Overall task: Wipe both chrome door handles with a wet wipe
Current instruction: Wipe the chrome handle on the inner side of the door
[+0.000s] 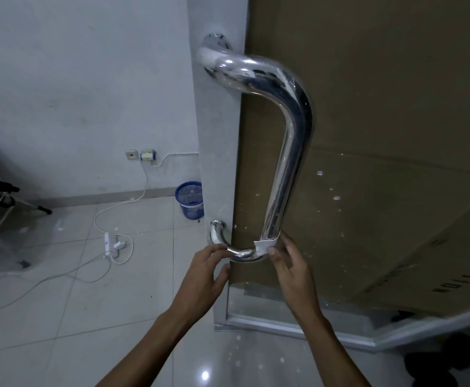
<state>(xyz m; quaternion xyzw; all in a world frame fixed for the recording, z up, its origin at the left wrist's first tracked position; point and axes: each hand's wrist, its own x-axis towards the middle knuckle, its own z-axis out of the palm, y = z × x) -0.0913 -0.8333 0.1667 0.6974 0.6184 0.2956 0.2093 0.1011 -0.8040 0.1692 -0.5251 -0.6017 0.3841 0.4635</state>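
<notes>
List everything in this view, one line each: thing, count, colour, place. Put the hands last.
handle: one, chrome, on the door edge, centre
wipe: one, white, wrapped at the handle's lower bend
door: one, glass backed with brown cardboard, right
bin: one, blue, on the floor by the wall
cable: one, white, from the wall socket across the floor
power strip: one, white, on the floor tiles
tripod: one, black, far left
left hand: touches the handle's lower curve
right hand: holds the wipe against the handle
</notes>
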